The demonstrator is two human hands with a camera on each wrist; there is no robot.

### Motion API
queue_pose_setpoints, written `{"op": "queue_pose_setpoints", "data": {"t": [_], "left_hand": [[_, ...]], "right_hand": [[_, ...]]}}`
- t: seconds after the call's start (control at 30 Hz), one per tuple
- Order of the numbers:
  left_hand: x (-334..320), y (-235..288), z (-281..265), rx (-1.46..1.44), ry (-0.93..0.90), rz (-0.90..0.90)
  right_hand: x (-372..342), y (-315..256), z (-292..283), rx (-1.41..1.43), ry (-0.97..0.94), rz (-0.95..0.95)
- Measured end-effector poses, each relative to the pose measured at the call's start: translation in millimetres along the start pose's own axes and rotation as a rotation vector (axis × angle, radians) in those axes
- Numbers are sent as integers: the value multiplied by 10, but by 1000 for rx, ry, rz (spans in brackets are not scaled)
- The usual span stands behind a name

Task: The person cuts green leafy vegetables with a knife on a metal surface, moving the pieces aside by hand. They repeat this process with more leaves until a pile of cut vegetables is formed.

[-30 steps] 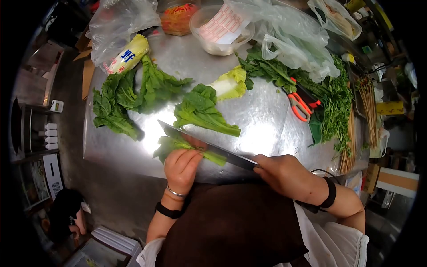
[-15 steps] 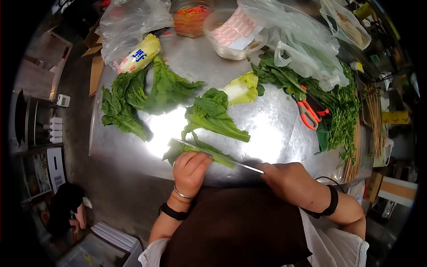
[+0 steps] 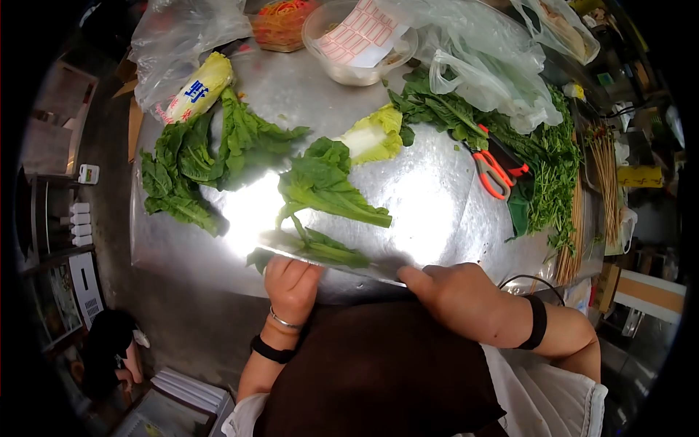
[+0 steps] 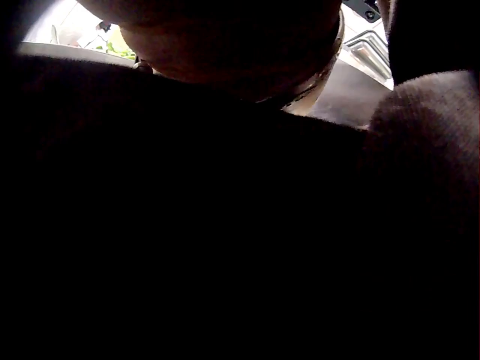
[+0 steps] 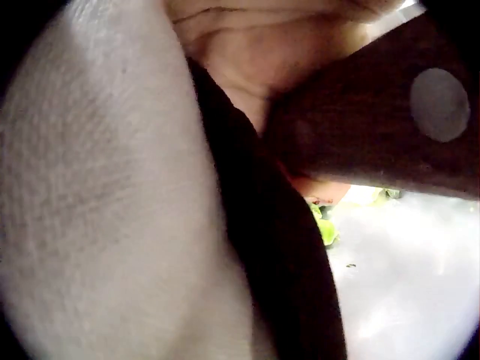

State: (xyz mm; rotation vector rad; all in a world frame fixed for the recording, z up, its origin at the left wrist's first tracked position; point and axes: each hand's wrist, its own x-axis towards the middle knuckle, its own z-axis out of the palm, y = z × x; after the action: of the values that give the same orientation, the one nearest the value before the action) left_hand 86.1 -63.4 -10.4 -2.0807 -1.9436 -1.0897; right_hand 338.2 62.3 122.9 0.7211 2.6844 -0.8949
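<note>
In the head view my right hand grips a large kitchen knife that reaches left across the near table edge. Its dark wooden handle with a round metal rivet fills the upper right of the right wrist view. My left hand holds down leafy greens by the blade's tip, fingers bent and fingertips hidden behind the blade. A long strip of leafy green lies along the blade's far side. Just beyond sits a bigger leafy green stalk. The left wrist view is mostly dark.
On the steel table lie more leafy greens, a wrapped napa cabbage, a cut cabbage piece and orange-handled scissors. Plastic bags, a plastic bowl and herbs stand behind. Wooden skewers lie right.
The knife has passed down through the greens, and a strip now lies on its far side. The blade has tilted from edge-on to showing its face. The left hand stays on the greens.
</note>
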Motion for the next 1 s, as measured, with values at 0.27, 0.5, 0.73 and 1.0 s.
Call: {"op": "queue_pose_setpoints", "data": {"t": [0.27,0.5,0.73,1.0], "left_hand": [[-20,-27,4,-30,-9,-9],[47,42,-13,45,35,79],[12,69,2,44,-14,71],[-29,72,-15,23,-61,75]], "right_hand": [[206,-50,102,7,-54,-13],[86,-99,260,11,38,-24],[270,-109,249,58,79,-86],[-50,93,286,115,96,-29]]}}
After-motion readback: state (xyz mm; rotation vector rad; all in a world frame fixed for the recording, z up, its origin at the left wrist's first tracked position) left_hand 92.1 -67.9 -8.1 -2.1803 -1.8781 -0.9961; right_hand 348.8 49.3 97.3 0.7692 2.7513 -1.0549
